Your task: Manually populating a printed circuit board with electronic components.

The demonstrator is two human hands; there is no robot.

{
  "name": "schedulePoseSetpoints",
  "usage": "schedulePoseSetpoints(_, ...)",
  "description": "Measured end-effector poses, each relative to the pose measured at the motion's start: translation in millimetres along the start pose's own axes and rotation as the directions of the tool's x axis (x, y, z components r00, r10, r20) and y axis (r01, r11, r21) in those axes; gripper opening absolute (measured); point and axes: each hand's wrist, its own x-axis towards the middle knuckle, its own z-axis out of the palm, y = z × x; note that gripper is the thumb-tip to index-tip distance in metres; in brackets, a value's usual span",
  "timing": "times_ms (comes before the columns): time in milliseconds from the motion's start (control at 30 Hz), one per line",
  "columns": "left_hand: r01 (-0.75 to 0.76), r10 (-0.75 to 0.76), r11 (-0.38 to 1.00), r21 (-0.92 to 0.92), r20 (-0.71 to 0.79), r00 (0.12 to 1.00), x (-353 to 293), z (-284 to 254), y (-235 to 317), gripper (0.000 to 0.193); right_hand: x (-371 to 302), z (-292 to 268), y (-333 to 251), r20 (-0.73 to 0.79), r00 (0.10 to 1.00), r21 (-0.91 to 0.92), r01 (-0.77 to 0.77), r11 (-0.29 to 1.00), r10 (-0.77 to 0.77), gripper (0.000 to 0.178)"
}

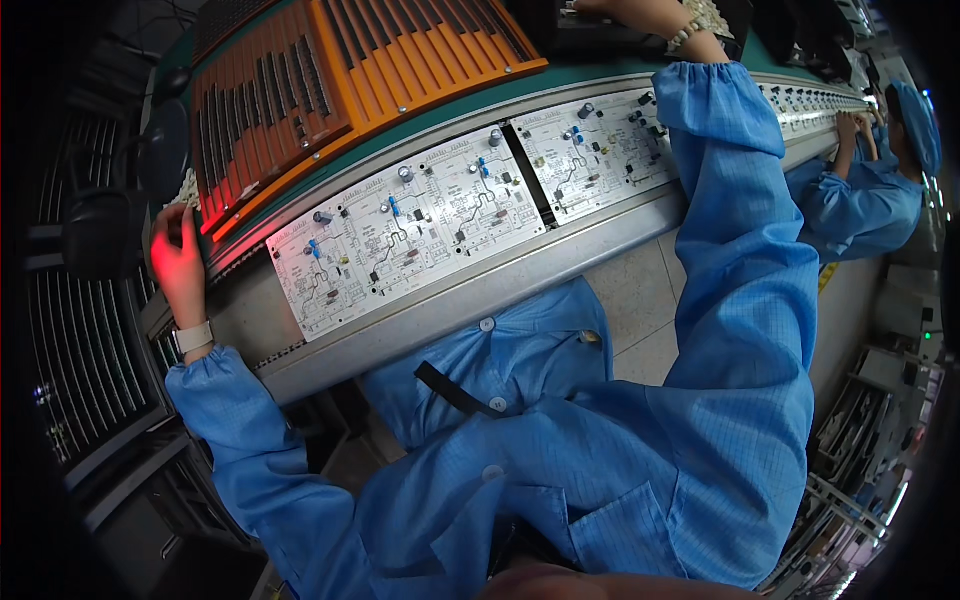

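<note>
Beside the left end of the orange slotted trays (330,90), my left hand (178,265) reaches to a small heap of whitish parts (189,188). Its fingers are curled with the tips drawn together; what they hold, if anything, is too small to make out. Red light falls on this hand and on the tray's corner. My right hand (650,14) is stretched far forward over a black bin (590,35), its fingers largely cut off by the upper edge. Between my arms, a white circuit board (400,225) with capacitors and blue parts lies on the conveyor rails.
A second circuit board (600,150) follows on the right, past a dark gap. The metal conveyor edge (450,285) runs in front of my body. Pale parts (708,18) fill a container beyond my right wrist. At the far right a co-worker (865,200) in blue works along the line.
</note>
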Motion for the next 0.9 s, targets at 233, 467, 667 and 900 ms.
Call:
schedulePoseSetpoints(233,-0.008,-0.013,0.982,-0.189,-0.11,0.994,-7.7,-10.0,-21.0,0.017,-8.4,-1.1,-4.5,-0.041,0.996,0.155,0.085,0.984,-0.079,0.023)
schedulePoseSetpoints(467,0.118,-0.121,0.894,-0.431,0.021,0.992,-56.5,-29.7,80.5,0.014,-13.4,-1.0,-3.3,-0.052,0.995,0.06,0.092,0.994,-0.088,0.019)
schedulePoseSetpoints(667,0.057,0.061,0.898,-0.437,0.251,0.966,-74.0,-14.9,183.0,0.018,-19.1,17.2,-20.1,-0.405,0.909,0.373,0.063,0.926,0.101,0.018)
schedulePoseSetpoints(900,-0.263,0.419,0.869,-0.419,0.344,0.84,-77.1,38.5,264.4,0.018,-19.8,38.0,-29.2,-0.669,0.738,0.338,0.196,0.921,0.088,0.016)
